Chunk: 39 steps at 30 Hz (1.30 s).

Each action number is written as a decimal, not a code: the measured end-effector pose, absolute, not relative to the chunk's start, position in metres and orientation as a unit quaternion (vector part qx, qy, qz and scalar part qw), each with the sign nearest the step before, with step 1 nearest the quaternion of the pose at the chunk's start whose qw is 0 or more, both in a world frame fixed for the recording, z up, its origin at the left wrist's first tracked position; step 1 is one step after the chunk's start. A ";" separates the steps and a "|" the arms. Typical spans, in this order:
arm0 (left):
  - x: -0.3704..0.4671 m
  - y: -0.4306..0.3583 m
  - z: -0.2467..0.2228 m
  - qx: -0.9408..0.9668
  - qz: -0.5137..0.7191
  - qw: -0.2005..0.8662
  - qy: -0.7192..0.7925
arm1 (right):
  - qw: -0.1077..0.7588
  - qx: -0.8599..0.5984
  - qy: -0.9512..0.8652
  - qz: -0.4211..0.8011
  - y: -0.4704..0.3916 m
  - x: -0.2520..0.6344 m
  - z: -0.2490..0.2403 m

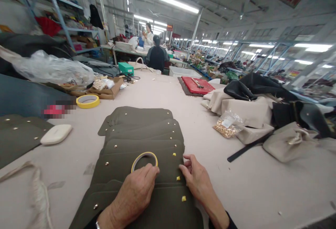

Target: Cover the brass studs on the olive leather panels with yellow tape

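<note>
My left hand is closed on a narrow roll of yellow tape, holding it over a fanned stack of dark olive-green panels. Small gold studs show along the panels' left and right sides. Three small pieces of yellow tape sit near the right edge, between my two hands. My right hand is at that edge, with thumb and forefinger apart and nothing visible between them. Whether its fingertips touch the panel edge is hard to tell.
Left stand a wider yellow tape roll, a cream oval object and a cardboard box. To the right lie a bag of gold fittings and beige bags. A hammer lies on a red board. People work beyond.
</note>
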<state>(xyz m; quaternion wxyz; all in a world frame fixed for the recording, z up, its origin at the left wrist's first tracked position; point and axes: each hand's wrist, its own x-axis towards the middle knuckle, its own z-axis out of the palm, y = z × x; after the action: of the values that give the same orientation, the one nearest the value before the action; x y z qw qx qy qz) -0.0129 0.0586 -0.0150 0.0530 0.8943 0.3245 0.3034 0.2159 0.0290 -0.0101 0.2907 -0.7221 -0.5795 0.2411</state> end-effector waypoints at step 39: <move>-0.019 0.032 0.016 0.836 0.346 0.222 0.363 | 0.377 -0.461 -0.775 0.211 0.007 0.163 0.037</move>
<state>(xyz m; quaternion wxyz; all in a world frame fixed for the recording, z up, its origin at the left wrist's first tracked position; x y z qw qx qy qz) -0.0193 0.0324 0.0158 0.2224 0.8361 0.3635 0.3455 0.1635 0.0070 0.0373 0.3772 -0.4609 -0.7750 0.2113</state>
